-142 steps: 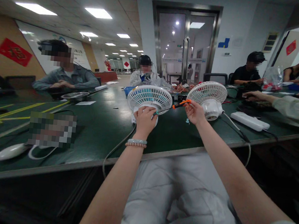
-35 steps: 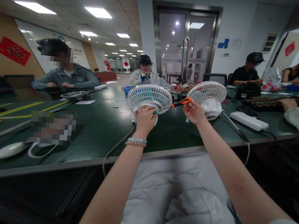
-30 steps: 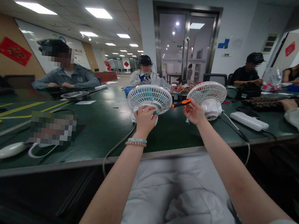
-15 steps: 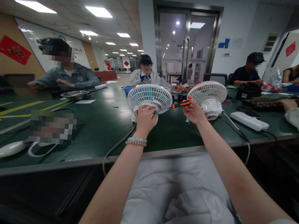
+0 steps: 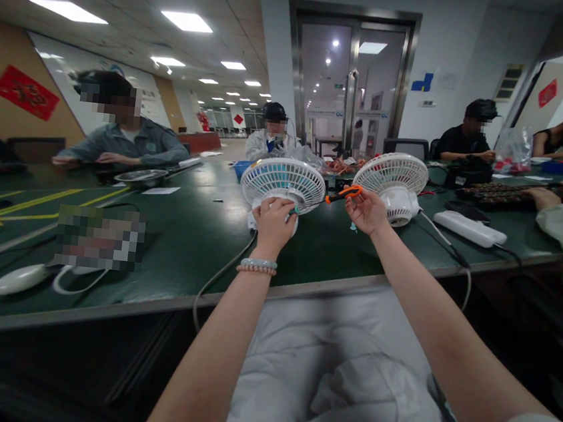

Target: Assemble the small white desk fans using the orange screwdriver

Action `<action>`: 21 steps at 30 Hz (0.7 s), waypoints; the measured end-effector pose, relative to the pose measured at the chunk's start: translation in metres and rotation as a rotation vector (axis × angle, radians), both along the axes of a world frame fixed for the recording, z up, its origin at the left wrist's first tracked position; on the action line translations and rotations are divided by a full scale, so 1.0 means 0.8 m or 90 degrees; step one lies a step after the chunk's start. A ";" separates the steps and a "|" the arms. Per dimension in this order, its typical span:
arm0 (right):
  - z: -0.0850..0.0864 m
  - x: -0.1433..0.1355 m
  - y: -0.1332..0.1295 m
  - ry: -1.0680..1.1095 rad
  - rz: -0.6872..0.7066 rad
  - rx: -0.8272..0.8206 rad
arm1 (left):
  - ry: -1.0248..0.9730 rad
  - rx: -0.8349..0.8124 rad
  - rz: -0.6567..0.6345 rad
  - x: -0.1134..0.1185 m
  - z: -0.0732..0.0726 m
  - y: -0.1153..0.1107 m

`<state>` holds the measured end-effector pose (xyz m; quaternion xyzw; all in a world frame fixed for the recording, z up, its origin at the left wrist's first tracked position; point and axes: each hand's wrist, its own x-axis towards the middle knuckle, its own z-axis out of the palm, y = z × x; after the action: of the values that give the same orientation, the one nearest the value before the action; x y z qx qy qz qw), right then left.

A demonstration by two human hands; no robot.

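Observation:
A white fan (image 5: 285, 179) with a round grille stands near the middle of the table. My left hand (image 5: 274, 222) is closed at its lower front, with a small teal piece (image 5: 295, 210) between thumb and finger. My right hand (image 5: 366, 210) pinches the handle of an orange and black screwdriver (image 5: 343, 194). The screwdriver's thin shaft points left toward the teal piece; whether the tip touches it is unclear. Another small teal piece (image 5: 353, 226) hangs below my right fingers. Just behind my right hand is a second white fan (image 5: 391, 182).
On the green table (image 5: 194, 228) lie a white power strip (image 5: 469, 229) at right, a white oval object (image 5: 20, 279) at left and a steel bowl (image 5: 140, 177). Several people sit around. A cable (image 5: 211, 284) hangs over the front edge.
The screwdriver's handle has turned slightly in my right fingers, and more of its orange end shows. My right fingers have opened a little around it. My left hand has stayed in place.

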<state>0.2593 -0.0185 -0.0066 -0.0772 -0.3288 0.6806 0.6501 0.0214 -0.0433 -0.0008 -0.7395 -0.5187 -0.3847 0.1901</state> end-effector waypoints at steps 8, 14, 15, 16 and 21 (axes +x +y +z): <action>-0.002 -0.002 0.001 -0.007 -0.011 -0.017 | -0.004 0.005 -0.004 0.000 -0.001 0.002; -0.001 -0.004 0.000 -0.032 -0.045 0.016 | -0.001 0.017 -0.003 -0.001 -0.002 0.003; -0.001 -0.004 0.000 -0.032 -0.045 0.017 | 0.000 0.016 -0.003 0.000 -0.002 0.003; -0.001 -0.004 0.001 -0.031 -0.043 0.017 | 0.001 0.015 -0.002 0.000 -0.002 0.003; -0.002 -0.004 0.001 -0.022 -0.026 0.011 | 0.004 0.001 0.009 0.000 0.000 0.000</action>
<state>0.2565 -0.0176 -0.0082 -0.0899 -0.3440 0.6629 0.6589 0.0217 -0.0433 -0.0008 -0.7371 -0.5227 -0.3812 0.1951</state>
